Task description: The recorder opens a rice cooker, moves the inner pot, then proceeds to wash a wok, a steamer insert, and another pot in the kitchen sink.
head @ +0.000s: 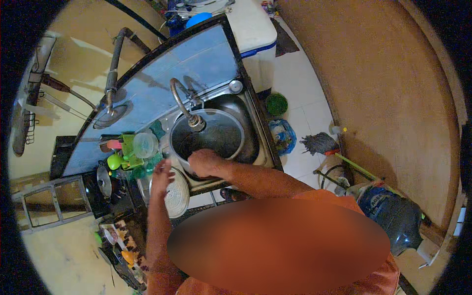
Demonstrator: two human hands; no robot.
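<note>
A large round metal pot (240,142) sits in the steel sink (252,147), its inside dark. Above it curves a flexible faucet (177,96), its head over the pot's opening. My right hand (206,163) is curled over the near rim of the pot; its fingertips are hidden. To the left, my left hand (163,176) is raised with fingers slightly apart and nothing visible in it. Just beside that hand, a round, pale perforated plate (176,197) leans at the counter's front edge, partly covered by my wrist.
Left of the sink stand a clear plastic container (145,145), a green rack (129,147) and a lidded pan (104,180). A white cooler box (254,33) is beyond the sink's right side. On the floor are a mop (320,143), a blue plastic bag (283,136) and a large water bottle (394,217).
</note>
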